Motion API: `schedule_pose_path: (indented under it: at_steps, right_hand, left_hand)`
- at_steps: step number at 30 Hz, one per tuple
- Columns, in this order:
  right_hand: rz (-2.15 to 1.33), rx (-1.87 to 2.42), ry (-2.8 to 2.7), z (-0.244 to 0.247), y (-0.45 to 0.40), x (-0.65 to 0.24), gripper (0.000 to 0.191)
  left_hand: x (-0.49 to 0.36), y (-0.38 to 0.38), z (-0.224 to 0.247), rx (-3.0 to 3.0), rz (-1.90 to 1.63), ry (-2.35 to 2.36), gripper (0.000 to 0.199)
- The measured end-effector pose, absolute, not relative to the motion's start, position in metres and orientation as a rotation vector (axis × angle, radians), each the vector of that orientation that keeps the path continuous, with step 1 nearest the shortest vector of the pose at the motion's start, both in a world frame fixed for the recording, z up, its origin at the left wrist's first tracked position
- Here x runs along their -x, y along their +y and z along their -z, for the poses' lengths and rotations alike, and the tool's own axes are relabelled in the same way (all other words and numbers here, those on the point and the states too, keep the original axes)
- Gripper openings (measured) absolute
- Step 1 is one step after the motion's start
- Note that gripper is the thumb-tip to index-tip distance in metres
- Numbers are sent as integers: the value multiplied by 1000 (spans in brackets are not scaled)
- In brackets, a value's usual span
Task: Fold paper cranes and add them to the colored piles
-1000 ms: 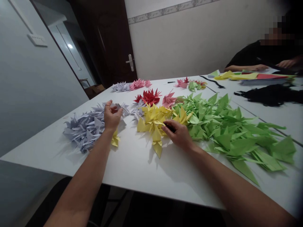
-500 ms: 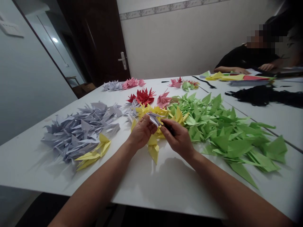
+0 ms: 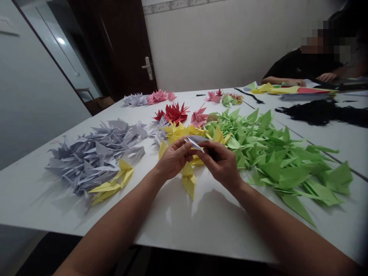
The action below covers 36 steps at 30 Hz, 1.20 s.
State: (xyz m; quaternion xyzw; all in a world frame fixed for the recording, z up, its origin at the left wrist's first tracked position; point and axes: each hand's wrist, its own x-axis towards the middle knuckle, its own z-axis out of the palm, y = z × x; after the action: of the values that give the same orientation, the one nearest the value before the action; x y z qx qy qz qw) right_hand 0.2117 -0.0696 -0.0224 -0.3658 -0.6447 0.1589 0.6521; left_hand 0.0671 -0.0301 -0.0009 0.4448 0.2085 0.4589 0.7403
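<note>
Both hands (image 3: 176, 158) pinching pale folded paper (image 3: 196, 143) over white table (image 3: 172, 222); dark door (image 3: 122, 42), pale wall (image 3: 207, 50) with patterned border (image 3: 175, 4) beyond.

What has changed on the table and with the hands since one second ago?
The left hand has moved right, from beside the lilac paper pile to in front of the yellow papers. It holds a pale folded paper close to the right hand, whose fingers are now at it. The green pile and red papers look unchanged.
</note>
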Motion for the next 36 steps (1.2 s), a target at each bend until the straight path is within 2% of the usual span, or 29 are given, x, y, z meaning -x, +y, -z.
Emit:
schedule_pose_path:
  at_steps: [5, 7, 12, 15, 23, 28, 36]
  right_hand:
    - [-357, 858, -1421, 21, -70, -214, 16]
    - [-362, 862, -1423, 21, -70, -214, 15]
    - [-398, 864, -1417, 21, -68, -213, 19]
    - [-424, 856, -1384, 21, -67, -214, 21]
    - [-513, 879, -1349, 20, -68, -213, 28]
    - [-490, 899, -1340, 20, -67, -213, 28]
    - [-437, 873, -1366, 20, -67, -214, 22]
  left_hand:
    - [-67, -35, -1, -1001, -1028, 491, 61]
    - [-67, -35, 0, -1055, -1049, 520, 65]
    - [-70, -36, 3, -1252, -1189, 540, 38]
    - [-72, -37, 3, -1343, -1230, 562, 31]
    - [-73, -35, 4, -1379, -1375, 657, 28]
    - [-72, -33, 7, -1426, -1245, 675, 24]
    - [-65, -31, 1, -1377, -1121, 682, 30]
